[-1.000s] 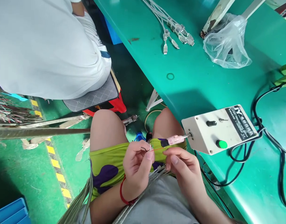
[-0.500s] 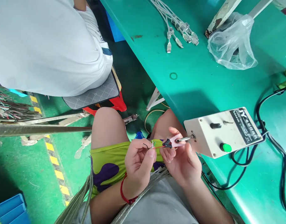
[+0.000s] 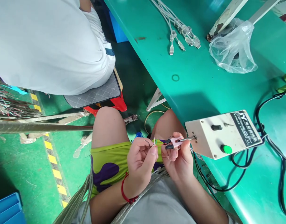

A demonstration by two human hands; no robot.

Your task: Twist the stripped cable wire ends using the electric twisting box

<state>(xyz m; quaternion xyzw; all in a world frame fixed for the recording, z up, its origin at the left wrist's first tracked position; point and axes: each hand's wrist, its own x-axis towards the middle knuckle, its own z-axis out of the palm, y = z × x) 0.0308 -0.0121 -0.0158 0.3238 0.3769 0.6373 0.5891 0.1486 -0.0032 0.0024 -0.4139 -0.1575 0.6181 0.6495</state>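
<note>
My left hand (image 3: 141, 160), with a red cord bracelet at the wrist, pinches a stripped cable end with thin coloured wires (image 3: 153, 143) fanning out above the thumb. An orange-red wire runs from it to the black tips of a small pink clip (image 3: 175, 142). My right hand (image 3: 178, 160) is closed around that clip, thumb on one side and fingers on the other. The clip's black jaws stand apart. It sits on the metal shaft (image 3: 188, 139) of a cream machine box (image 3: 217, 137) with a green button. Whether the wire touches a jaw I cannot tell.
A bundle of grey cables (image 3: 75, 199) lies across my lap. On the green table (image 3: 199, 84) are white USB cables (image 3: 186, 31), a clear plastic bag (image 3: 234, 49) and black power cords (image 3: 243, 174). A co-worker in white (image 3: 63, 46) sits at left on a stool (image 3: 96, 93).
My right hand has closed its fingers and thumb onto the pink clip, and the clip's black jaws have spread apart. My left hand still pinches the wires, shifted slightly right.
</note>
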